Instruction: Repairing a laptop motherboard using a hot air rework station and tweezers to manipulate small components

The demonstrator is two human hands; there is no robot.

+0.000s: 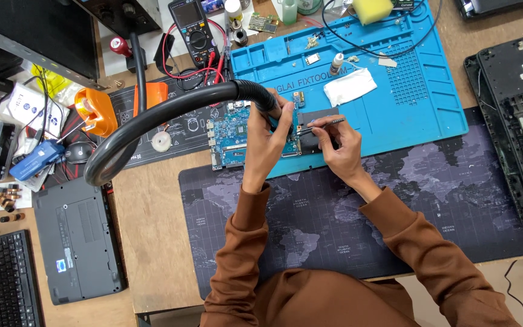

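The left hand (266, 142) covers the middle of the blue circuit board (230, 136); the board's components there are hidden, and those left exposed are too small to identify. The black hose (152, 121) crosses the board's upper edge, and the left hand conceals the hose end. Just right of the board, the tip of the thin tool (322, 125) in the right hand (341, 148) is too fine to resolve. Far right of the board, the open laptop chassis (519, 121) is cut off by the frame edge. Far left and below the board, the keyboard (8, 278) is cropped at the bottom edge.
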